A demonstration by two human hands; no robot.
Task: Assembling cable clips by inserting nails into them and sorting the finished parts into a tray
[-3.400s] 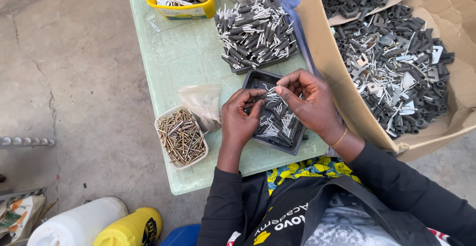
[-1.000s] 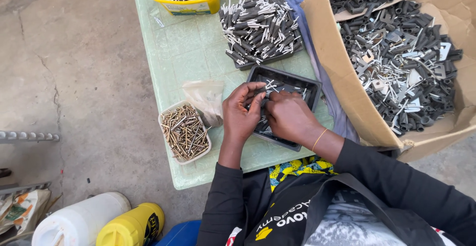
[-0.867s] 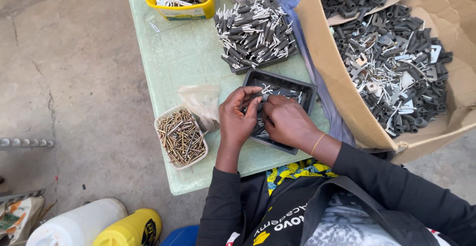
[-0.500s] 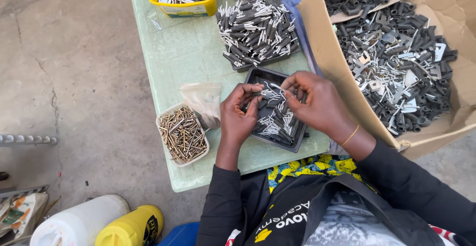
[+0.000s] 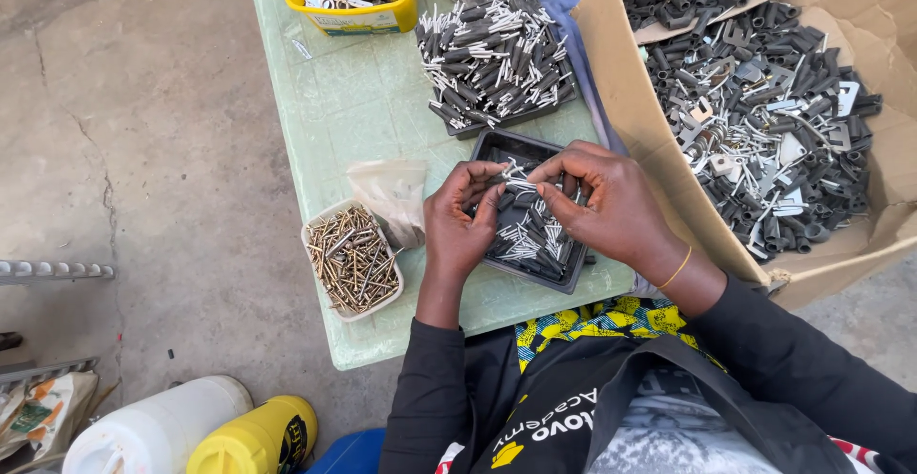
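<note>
Both hands over a small black tray (image 5: 565, 278) on a pale green table (image 5: 353, 111). Left hand (image 5: 460, 221) curled, fingers narrow, tips pinched on a small black-and-silver metal part (image 5: 503, 185) held between the two hands. Right hand (image 5: 611, 208) also curled, thumb and forefinger closed on the same part from the other side; fingertips of the two hands almost touching. Directly beneath the fingers, the tray holds a loose heap of like parts (image 5: 530, 240). Beyond the fingertips, a second black tray (image 5: 497, 53) piled with similar pieces, and past that a yellow tub (image 5: 351, 17) of mixed hardware. Just outside the left hand's knuckles, a crumpled clear plastic bag (image 5: 392, 197), then a white tub of brass-coloured screws (image 5: 351, 259). Outside the right hand, a large cardboard box (image 5: 621, 92) full of dark metal parts.
</note>
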